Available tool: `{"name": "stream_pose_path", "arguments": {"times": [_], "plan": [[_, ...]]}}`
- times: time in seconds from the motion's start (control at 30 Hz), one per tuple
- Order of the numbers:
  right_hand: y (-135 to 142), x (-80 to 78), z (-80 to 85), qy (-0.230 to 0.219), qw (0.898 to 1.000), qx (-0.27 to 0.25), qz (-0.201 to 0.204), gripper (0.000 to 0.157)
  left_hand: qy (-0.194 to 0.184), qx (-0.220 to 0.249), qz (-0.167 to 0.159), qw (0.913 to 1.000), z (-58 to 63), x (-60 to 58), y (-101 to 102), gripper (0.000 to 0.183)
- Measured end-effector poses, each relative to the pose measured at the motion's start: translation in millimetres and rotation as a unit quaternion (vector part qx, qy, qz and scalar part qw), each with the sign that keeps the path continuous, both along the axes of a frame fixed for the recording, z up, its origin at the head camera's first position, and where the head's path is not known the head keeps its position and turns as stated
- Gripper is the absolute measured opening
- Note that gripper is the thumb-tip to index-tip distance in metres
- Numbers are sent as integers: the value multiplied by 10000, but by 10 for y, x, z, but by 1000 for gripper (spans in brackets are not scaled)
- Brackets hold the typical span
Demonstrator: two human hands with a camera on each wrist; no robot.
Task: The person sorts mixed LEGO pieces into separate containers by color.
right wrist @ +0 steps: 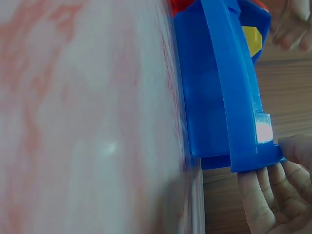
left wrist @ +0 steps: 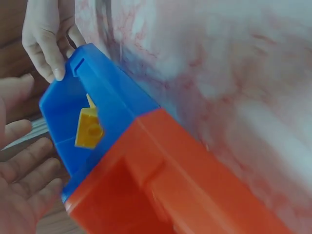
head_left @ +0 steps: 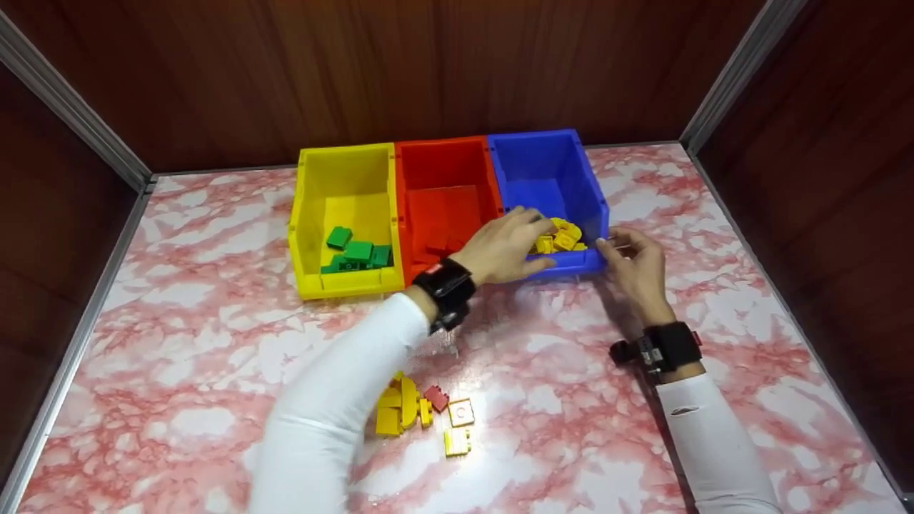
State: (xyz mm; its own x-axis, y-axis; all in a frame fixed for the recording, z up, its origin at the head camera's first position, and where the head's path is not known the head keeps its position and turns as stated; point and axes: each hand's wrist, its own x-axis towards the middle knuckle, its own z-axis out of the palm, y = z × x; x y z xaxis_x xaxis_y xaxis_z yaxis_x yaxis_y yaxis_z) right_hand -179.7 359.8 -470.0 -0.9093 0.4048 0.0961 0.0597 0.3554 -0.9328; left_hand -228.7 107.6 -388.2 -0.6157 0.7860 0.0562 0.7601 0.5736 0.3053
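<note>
My left hand (head_left: 503,246) hovers over the front of the blue bin (head_left: 589,185), fingers spread and nothing held. Inside that bin, yellow toy bricks (head_left: 564,240) lie behind its low front lip, partly covered by the left fingers. At the bin's front right corner, my right hand (head_left: 639,268) grips the rim. The right wrist view shows the thumb on the upper side of the blue rim (right wrist: 241,97) and the fingers (right wrist: 256,195) underneath. In the left wrist view, the left palm (left wrist: 19,200) faces the bin with its fingers apart.
A red bin (head_left: 446,160) holding red bricks (head_left: 439,243) adjoins the blue one. Left of it, a yellow bin (head_left: 346,164) contains several green bricks (head_left: 358,251). Loose yellow bricks (head_left: 389,410), a red brick (head_left: 436,397) and a pale brick (head_left: 461,412) lie on the marbled table (head_left: 557,414).
</note>
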Motion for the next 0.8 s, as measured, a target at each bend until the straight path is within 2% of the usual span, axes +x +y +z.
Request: {"name": "stream_pose_path", "arguments": {"times": [0.2,0.27,0.37,0.5,0.6,0.8], "plan": [[6,16,6,10,10000,83,-17,28,31,-162,-476,9987,155,249,-505,68],[6,20,4,19,9999,130,-7,28,-7,-266,-523,9983,171,352,-702,67],[8,22,4,134,9995,296,3,28,-280,-454,-443,9976,156,499,-1002,67],[17,11,6,289,9987,412,-21,27,-834,-588,-143,9947,49,642,-1387,72],[12,1,9,261,9990,356,-15,27,-1206,-651,269,9902,-60,716,-1663,79],[-11,-13,-5,86,9997,206,-7,28,-1610,-617,1041,9795,-198,865,-2139,89]]}}
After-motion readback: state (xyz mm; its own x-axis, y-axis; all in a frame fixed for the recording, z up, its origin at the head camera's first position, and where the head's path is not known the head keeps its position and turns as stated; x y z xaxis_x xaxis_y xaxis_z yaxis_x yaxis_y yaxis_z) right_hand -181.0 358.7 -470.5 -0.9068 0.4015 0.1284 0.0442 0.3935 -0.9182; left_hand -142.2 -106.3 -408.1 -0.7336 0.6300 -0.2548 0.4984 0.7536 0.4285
